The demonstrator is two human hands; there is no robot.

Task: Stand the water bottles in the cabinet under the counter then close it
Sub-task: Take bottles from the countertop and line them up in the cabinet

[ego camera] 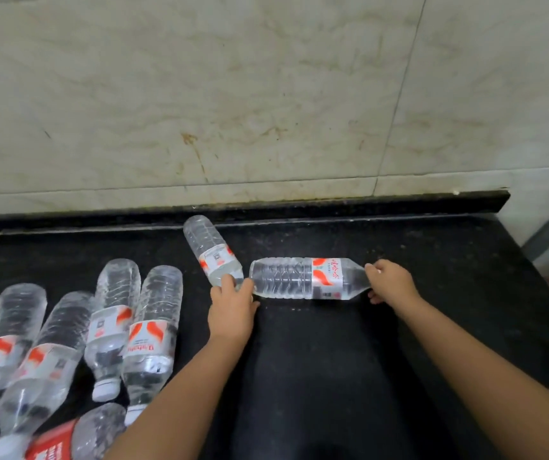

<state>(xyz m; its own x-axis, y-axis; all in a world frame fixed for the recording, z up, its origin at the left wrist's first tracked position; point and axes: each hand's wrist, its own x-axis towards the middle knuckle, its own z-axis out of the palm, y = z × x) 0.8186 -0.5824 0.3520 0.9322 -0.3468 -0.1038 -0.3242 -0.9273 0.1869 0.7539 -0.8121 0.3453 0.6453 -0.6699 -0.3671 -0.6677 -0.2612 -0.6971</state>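
Note:
Several clear water bottles with red-and-white labels lie on their sides on the black counter (332, 360). One bottle (211, 249) lies angled toward the wall; my left hand (231, 310) grips its near end. Another bottle (299, 277) lies crosswise to its right; my right hand (390, 283) closes around its neck end, hiding the cap. A group of bottles (107, 327) lies side by side at the left, caps toward me. A bottle with a red label (77, 436) lies at the bottom left. The cabinet is out of view.
A beige marble-tiled wall (266, 94) rises behind the counter's raised back lip (332, 202). The counter ends at the right edge (531, 260), with a grey frame and floor beyond.

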